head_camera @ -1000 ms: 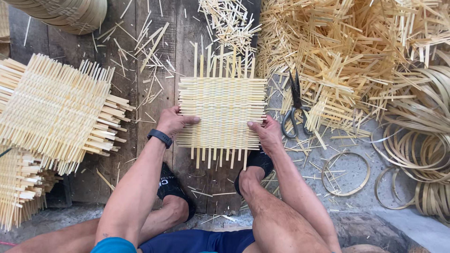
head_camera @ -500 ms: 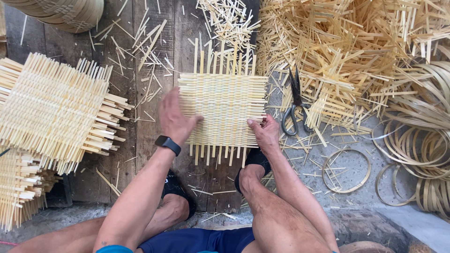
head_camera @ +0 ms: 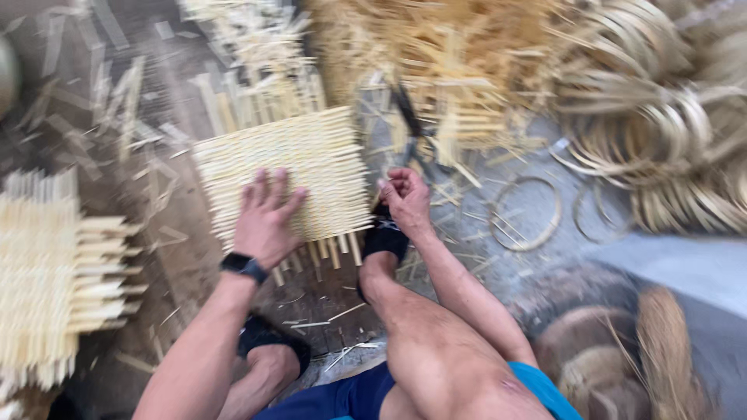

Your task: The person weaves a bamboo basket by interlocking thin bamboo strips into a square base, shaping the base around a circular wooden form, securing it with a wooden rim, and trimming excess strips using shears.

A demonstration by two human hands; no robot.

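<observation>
A square woven mat of pale bamboo strips [head_camera: 311,159] lies on the dark wooden floor in front of me, tilted a little. My left hand [head_camera: 264,218], with a black watch on the wrist, lies flat on the mat's near left part, fingers spread. At the mat's right edge my right hand [head_camera: 405,196] is curled, its fingertips pinching at the strip ends. My feet in black sandals rest below the mat. The view is blurred by motion.
A stack of finished woven mats [head_camera: 54,288] sits at the left. Loose bamboo strips [head_camera: 451,70] are heaped at the back. Scissors [head_camera: 416,136] lie just right of the mat. Bamboo hoops [head_camera: 669,132] pile up at the right, two rings [head_camera: 525,214] lie nearer.
The camera has swung right and tilted, blurring the view. My left hand has slid further onto the mat and spread flat. My right hand stays at the mat's right edge.
</observation>
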